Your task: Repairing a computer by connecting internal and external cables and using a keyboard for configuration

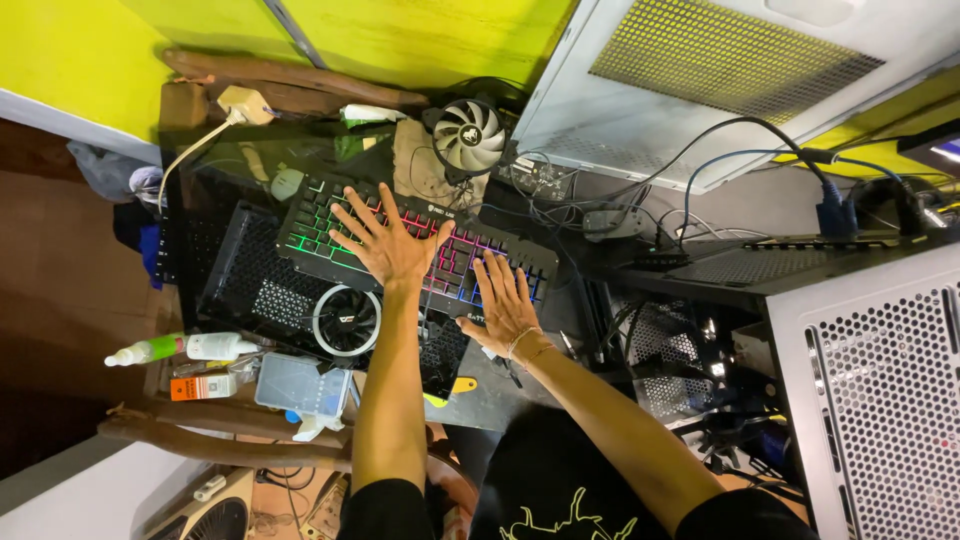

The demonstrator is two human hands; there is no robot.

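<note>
My left hand (pixel 385 238) lies flat with its fingers spread on the left half of a black keyboard (pixel 320 225) with rainbow backlit keys. My right hand (pixel 505 300) rests palm down, fingers apart, on the keyboard's right end; a thin bracelet is on that wrist. Neither hand holds anything. The keyboard lies across a black perforated computer panel (pixel 240 270) with a round fan (pixel 346 320) just below my left wrist.
A fan cooler (pixel 468 135) stands behind the keyboard. A white computer case (pixel 700 80) fills the upper right, another perforated case (pixel 880 390) the right edge, with cables (pixel 720 150) between. Bottles (pixel 185 348), a clear plastic box (pixel 300 385) and a yellow-handled tool (pixel 455 388) lie at left.
</note>
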